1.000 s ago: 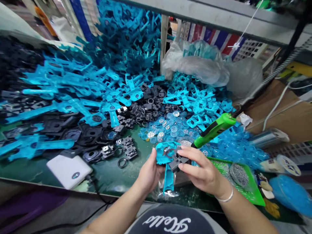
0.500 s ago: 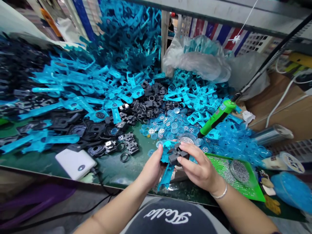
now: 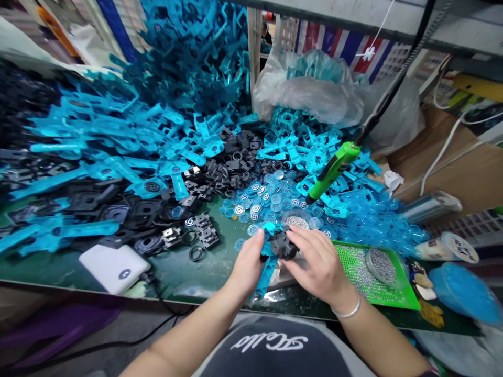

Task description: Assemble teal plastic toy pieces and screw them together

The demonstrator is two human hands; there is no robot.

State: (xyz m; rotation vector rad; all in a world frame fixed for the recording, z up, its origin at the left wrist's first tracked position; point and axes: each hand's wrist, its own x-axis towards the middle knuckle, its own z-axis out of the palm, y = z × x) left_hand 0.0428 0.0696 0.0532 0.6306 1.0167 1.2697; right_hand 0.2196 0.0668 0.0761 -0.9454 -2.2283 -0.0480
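Note:
Near the table's front edge, my left hand (image 3: 248, 262) grips a bright blue plastic part (image 3: 268, 272) with a long flat arm pointing down toward me. My right hand (image 3: 317, 262) has its fingers on a black block-shaped plastic piece (image 3: 283, 246), which sits against the blue part. Where the two pieces meet is partly hidden by my fingers. Just beyond my hands stands a round clear dish of small silver screws (image 3: 297, 222). Clear blue discs (image 3: 271, 196), some with white swirl marks, lie scattered behind it.
A green electric screwdriver (image 3: 334, 170) hangs tip down at the right. Blue parts (image 3: 106, 125) and black parts (image 3: 236, 154) are heaped across the back. A green tray (image 3: 396, 301) with screws is on the right. A white power bank (image 3: 113, 268) with a cable lies left.
My right fingers have shifted on the black piece, the index finger and thumb now at its right side. The view has swung slightly, and the screwdriver appears further left.

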